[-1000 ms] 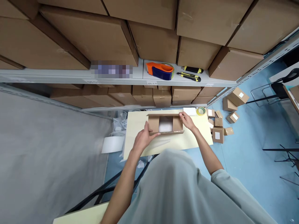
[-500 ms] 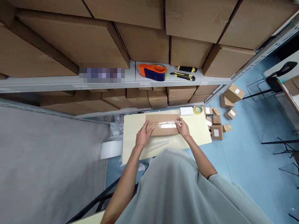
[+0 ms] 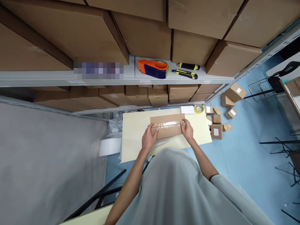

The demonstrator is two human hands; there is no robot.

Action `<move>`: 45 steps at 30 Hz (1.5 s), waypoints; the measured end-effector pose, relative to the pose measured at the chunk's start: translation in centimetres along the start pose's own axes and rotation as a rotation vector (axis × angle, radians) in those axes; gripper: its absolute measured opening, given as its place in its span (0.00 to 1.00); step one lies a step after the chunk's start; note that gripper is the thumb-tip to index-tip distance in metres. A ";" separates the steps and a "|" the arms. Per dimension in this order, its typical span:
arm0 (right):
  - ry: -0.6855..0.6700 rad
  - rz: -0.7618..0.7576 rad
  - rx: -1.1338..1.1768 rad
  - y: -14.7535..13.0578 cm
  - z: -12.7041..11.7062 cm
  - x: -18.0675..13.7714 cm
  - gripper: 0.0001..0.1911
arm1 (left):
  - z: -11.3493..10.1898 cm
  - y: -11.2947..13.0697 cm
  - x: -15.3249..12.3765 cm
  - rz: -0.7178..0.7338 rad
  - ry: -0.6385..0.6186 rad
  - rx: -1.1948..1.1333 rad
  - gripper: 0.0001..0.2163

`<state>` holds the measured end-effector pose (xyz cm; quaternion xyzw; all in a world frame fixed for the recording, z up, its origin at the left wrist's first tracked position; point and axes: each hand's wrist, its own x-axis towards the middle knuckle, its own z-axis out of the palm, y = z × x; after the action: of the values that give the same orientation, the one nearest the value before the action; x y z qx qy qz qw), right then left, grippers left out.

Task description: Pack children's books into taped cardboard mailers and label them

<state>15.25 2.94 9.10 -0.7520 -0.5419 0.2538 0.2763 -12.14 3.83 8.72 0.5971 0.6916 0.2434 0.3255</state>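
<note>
A flat brown cardboard box (image 3: pixel 167 128) with clear shiny tape along its middle seam is over the cream table (image 3: pixel 133 131). My left hand (image 3: pixel 149 137) grips its left end, thumb on top and fingers at the far side. At the right end, my right hand (image 3: pixel 187 129) holds it the same way, thumb on the taped face. The box's underside is hidden. Behind it on the table are a stack of white labels or cards (image 3: pixel 187 110) and a roll of yellowish tape (image 3: pixel 199 109).
Shelving with large cartons (image 3: pixel 147 34) stands ahead; its ledge holds an orange and blue tape dispenser (image 3: pixel 153 69) and two utility knives (image 3: pixel 186 74). Small boxes (image 3: pixel 217 131) lie on the floor at the right. A black chair (image 3: pixel 277 82) is farther right.
Both hands have shifted slightly right with the box, and it has turned a little, its right end now farther from me. The camera view has also moved slightly.
</note>
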 end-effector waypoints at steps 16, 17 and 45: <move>0.080 -0.085 0.062 1.0 1.5 -0.8 0.21 | 3.3 -2.1 1.6 0.035 0.242 -0.288 0.17; 0.079 -0.100 0.027 0.9 1.4 -0.6 0.21 | 3.3 -2.0 1.6 0.029 0.249 -0.286 0.17; -0.071 -0.545 -0.576 -28.6 0.8 26.9 0.28 | 2.6 -1.1 1.3 0.013 0.262 -0.283 0.15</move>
<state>3.08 36.21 26.08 -0.6180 -0.7800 0.0345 0.0923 -11.05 4.81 5.91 0.5131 0.6829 0.4160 0.3119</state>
